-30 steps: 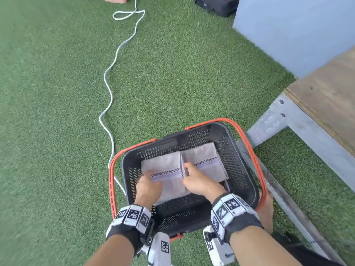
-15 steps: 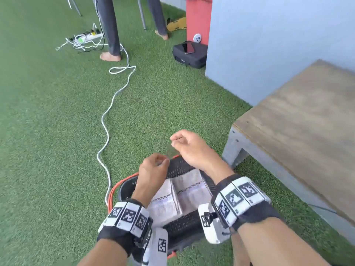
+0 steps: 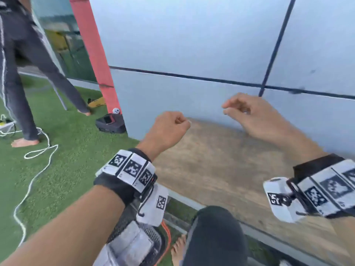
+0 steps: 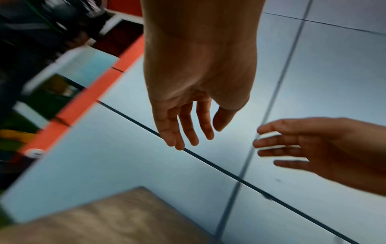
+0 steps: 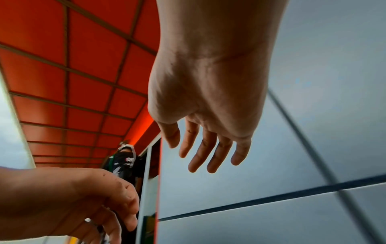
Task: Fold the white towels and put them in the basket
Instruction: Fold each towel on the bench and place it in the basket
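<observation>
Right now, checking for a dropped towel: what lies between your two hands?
Nothing held or hanging: only the bare wooden tabletop and grey wall show between left hand and right hand, head view.

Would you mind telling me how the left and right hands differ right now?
In the head view the left hand sits lower and nearer the camera; the right hand is higher, against the grey wall. There the left's fingers look more curled, the right's looser. Both are empty and raised above the wooden bench.

Right hand (image 5: 208, 99) hanging empty with fingers (image 5: 215, 158) loose, left hand (image 5: 83, 198) lower left (fingers curled, nothing held), grey panelled wall (image 5: 313, 115) behind, red canopy (image 5: 73, 66) overhead, another person (image 5: 123, 163) distant.
</observation>
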Action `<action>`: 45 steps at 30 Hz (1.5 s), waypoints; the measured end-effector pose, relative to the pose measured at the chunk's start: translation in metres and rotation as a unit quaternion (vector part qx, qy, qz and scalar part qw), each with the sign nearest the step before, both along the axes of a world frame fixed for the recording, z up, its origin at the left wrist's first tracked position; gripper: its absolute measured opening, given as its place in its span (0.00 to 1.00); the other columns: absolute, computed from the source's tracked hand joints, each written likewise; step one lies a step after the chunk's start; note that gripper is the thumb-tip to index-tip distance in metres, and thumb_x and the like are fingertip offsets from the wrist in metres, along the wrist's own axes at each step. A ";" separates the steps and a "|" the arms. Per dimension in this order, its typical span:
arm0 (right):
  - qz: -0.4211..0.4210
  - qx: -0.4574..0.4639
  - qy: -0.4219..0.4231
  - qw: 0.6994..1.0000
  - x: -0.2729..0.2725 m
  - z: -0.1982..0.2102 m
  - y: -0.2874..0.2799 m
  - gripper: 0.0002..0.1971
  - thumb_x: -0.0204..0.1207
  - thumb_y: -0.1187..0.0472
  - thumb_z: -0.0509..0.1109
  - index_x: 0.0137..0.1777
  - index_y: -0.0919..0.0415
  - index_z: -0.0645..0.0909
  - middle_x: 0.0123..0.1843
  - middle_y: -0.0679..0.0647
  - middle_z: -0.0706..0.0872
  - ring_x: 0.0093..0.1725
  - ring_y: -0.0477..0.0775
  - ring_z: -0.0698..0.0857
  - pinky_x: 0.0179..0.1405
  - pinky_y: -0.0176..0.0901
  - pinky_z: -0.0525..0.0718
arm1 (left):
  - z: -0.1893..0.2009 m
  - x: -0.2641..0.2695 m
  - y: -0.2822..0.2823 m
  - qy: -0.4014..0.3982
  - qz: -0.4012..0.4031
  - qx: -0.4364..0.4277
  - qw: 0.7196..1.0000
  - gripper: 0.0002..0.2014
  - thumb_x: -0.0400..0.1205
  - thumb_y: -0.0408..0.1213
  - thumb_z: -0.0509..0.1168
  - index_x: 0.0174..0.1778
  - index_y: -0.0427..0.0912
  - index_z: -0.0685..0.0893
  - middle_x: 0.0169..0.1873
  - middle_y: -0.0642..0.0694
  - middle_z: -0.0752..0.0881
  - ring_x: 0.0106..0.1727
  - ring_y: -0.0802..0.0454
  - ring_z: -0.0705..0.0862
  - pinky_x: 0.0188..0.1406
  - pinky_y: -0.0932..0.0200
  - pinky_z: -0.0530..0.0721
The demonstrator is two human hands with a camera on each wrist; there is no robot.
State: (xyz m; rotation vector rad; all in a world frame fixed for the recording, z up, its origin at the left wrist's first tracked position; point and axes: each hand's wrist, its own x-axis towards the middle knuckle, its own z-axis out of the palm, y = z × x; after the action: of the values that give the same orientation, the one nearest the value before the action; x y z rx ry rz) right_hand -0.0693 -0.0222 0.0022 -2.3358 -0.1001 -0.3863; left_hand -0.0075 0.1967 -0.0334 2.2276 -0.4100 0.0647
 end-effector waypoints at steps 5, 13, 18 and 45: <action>-0.204 0.056 0.077 0.974 -0.079 -0.061 -0.122 0.04 0.81 0.56 0.69 0.47 0.53 0.84 0.44 0.49 0.88 0.48 0.55 0.85 0.44 0.42 0.77 | -0.006 -0.030 -0.134 -0.007 -0.143 0.125 0.982 0.09 0.83 0.45 0.66 0.39 0.49 0.85 0.34 0.53 0.83 0.42 0.51 0.84 0.39 0.62 0.70; -0.476 -0.015 0.270 0.837 -0.181 -0.158 -0.224 0.32 0.79 0.53 0.63 0.79 0.67 0.61 0.80 0.70 0.62 0.82 0.71 0.57 0.78 0.63 0.62 | -0.096 -0.096 -0.304 0.030 -0.351 0.211 0.912 0.10 0.84 0.44 0.67 0.58 0.45 0.86 0.57 0.47 0.87 0.62 0.48 0.84 0.52 0.61 0.75; -0.475 -0.123 0.298 0.819 -0.216 -0.189 -0.244 0.28 0.78 0.57 0.66 0.76 0.63 0.64 0.76 0.63 0.67 0.78 0.67 0.65 0.75 0.63 0.70 | -0.148 -0.127 -0.360 0.033 -0.398 0.218 0.890 0.22 0.84 0.44 0.67 0.74 0.47 0.75 0.71 0.43 0.74 0.71 0.43 0.74 0.68 0.49 0.75; -0.354 0.071 -0.063 0.930 -0.147 -0.138 -0.212 0.14 0.84 0.43 0.62 0.47 0.53 0.78 0.44 0.50 0.86 0.45 0.53 0.82 0.43 0.46 0.78 | -0.059 -0.062 -0.285 0.049 -0.095 -0.179 0.978 0.23 0.90 0.55 0.53 0.34 0.43 0.70 0.29 0.48 0.68 0.31 0.53 0.68 0.33 0.56 0.67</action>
State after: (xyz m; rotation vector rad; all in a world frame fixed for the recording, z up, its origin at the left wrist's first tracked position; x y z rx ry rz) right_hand -0.2160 -0.2346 -0.1363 -2.1330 0.7072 -0.8614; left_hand -0.0693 -0.0879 -0.0919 1.8206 -0.5131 -0.0681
